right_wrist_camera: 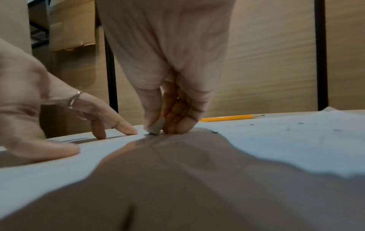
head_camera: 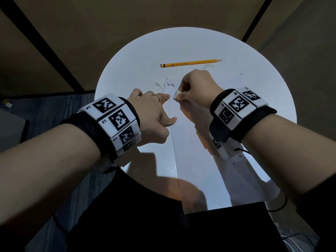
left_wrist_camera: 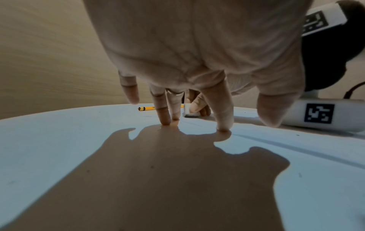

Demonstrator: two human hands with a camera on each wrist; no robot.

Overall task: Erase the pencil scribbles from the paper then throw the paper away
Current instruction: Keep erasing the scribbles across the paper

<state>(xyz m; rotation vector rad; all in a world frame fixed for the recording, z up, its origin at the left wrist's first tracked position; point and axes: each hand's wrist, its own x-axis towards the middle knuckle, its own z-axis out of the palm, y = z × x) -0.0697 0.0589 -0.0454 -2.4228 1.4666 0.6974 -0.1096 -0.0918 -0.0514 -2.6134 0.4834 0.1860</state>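
The thin white sheet of paper (head_camera: 189,135) lies flat at the round white tabletop's (head_camera: 127,66) centre. It looks light, limp and easily creased. The left hand (head_camera: 151,111) pins its 9 o'clock edge with straight fingers (left_wrist_camera: 224,118). The right hand (head_camera: 196,88) pinches a small white eraser (head_camera: 177,95) onto it.

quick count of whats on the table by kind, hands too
pencil: 1
eraser, pinched in the right hand: 1
paper: 1
hands, the left hand pressing fingertips on the paper's edge: 2
total: 5
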